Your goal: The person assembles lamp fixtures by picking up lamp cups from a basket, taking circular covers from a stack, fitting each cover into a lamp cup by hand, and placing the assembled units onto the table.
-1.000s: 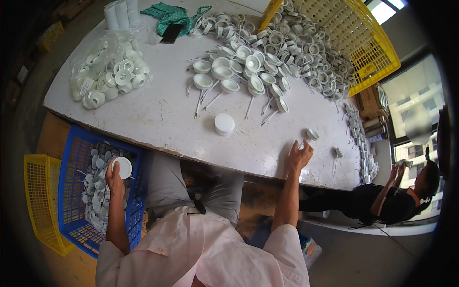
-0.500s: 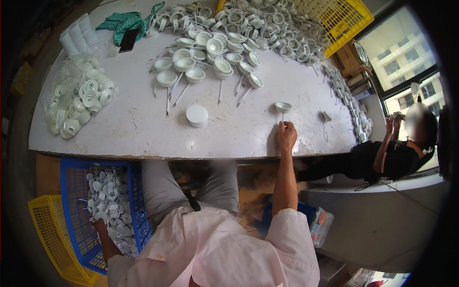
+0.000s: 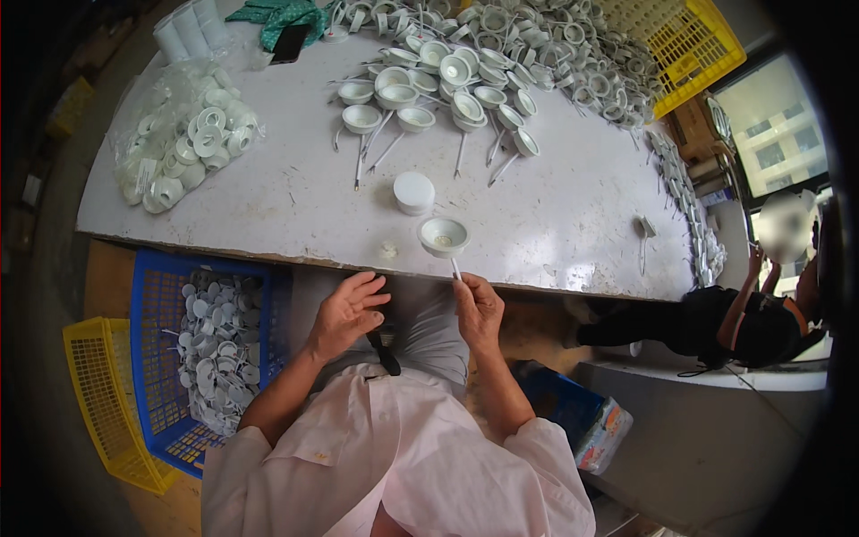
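Observation:
My right hand [image 3: 480, 310] pinches the white cable of a round white lamp housing [image 3: 444, 236], which is held face up just over the table's front edge. Inside its bowl a small pale disc shows. My left hand [image 3: 347, 315] is at the same edge, fingers apart and holding nothing I can see. Just beyond its fingertips a small pale thing [image 3: 388, 251] lies on the table, too blurred to name. A stack of round white discs [image 3: 413, 193] stands behind the housing. More cabled lamp housings [image 3: 394, 94] lie grouped farther back.
On the left, a clear bag of white rings [image 3: 201, 134] lies on the table [image 3: 295, 210]. Below it a blue crate [image 3: 152, 358] holds many white discs, beside a yellow crate [image 3: 98, 385]. One housing [image 3: 644, 228] lies at the right. Another person [image 3: 752, 313] sits beyond.
My right hand has drawn the lamp housing left and toward me. My left hand has come up out of the blue crate to the table edge. The view has shifted.

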`<control>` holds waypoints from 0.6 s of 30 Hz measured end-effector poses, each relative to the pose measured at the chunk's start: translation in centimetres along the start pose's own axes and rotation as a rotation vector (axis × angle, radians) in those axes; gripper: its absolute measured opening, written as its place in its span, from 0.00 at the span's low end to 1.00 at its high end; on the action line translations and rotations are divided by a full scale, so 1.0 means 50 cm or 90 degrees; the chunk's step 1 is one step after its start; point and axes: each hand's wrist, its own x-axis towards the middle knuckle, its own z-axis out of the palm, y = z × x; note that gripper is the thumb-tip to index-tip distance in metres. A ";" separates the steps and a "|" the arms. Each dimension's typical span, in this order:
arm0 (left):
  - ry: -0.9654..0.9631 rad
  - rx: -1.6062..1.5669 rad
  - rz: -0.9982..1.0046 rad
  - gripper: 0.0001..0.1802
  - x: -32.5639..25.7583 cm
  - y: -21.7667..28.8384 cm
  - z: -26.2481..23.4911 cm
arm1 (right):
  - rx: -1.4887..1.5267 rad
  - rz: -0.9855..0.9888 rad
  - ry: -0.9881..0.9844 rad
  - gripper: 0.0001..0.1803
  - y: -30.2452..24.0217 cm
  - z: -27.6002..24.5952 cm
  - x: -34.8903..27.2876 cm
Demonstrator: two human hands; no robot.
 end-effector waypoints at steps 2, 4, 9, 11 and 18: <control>-0.007 -0.045 0.047 0.34 0.044 0.007 0.055 | 0.017 0.006 -0.127 0.07 -0.035 0.027 -0.035; 0.010 -0.065 0.080 0.33 0.065 0.012 0.064 | 0.020 -0.047 -0.181 0.07 -0.053 0.049 -0.050; 0.136 0.270 0.143 0.27 0.055 0.026 0.053 | 0.051 -0.049 -0.259 0.09 -0.040 0.076 -0.060; 0.181 0.309 0.141 0.31 0.050 0.027 0.040 | 0.064 0.004 -0.330 0.10 -0.060 0.081 -0.051; 0.309 0.374 0.259 0.40 0.037 0.034 0.031 | 0.096 0.092 -0.398 0.11 -0.018 0.104 -0.045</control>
